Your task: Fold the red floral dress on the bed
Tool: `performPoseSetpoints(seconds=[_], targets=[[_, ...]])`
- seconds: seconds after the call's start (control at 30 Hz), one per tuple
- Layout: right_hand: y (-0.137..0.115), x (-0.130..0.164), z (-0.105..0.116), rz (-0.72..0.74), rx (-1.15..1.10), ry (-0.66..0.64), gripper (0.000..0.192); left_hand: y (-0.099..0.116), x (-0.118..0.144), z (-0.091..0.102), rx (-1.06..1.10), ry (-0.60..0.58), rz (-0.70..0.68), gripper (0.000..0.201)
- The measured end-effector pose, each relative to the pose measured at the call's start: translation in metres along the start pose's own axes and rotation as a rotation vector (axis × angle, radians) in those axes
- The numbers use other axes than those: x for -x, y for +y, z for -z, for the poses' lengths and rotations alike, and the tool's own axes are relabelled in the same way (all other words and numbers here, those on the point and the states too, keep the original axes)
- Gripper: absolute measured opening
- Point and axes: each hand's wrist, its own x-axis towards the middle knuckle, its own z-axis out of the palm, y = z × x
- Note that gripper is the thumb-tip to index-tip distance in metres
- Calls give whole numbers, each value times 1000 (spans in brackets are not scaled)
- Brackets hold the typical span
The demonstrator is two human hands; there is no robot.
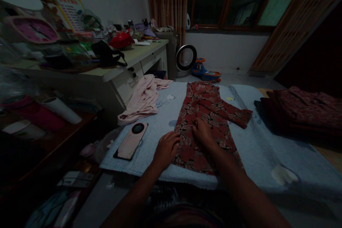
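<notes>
A red and black leaf-patterned garment [205, 103] lies on the light blue bed cover, folded narrow lengthwise, with one sleeve pointing right. My left hand [166, 149] rests at its left edge, fingers stretched out and lying on the fabric rim. Over the middle of the garment is my right hand [204, 133], its fingers curled closed against the cloth in what looks like a pinch; the fingertips are partly hidden. Left of my hands, a phone [131, 142] in a pale pink case lies back up. A pink garment [143, 98] is crumpled beyond it.
On the right sits a stack of dark red folded clothes [307, 114]. The blue cover [253, 156] ends at a front edge near me. A cluttered desk [112, 74] runs along the left, and a blue and orange ride-on toy [204, 71] stands on the floor behind.
</notes>
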Motion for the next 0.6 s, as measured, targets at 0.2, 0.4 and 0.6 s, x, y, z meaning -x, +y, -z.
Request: performPoseSetpoints(seconds=[0.2, 0.4, 0.6], targets=[[-13, 21, 13, 14, 36, -99, 27, 2, 0, -1, -25, -9, -27, 29], [-23, 43, 19, 36, 44, -186, 29, 1, 1, -2, -27, -9, -26, 30], [-26, 58, 18, 72, 38, -213, 24, 1, 0, -1, 21, 25, -23, 26]])
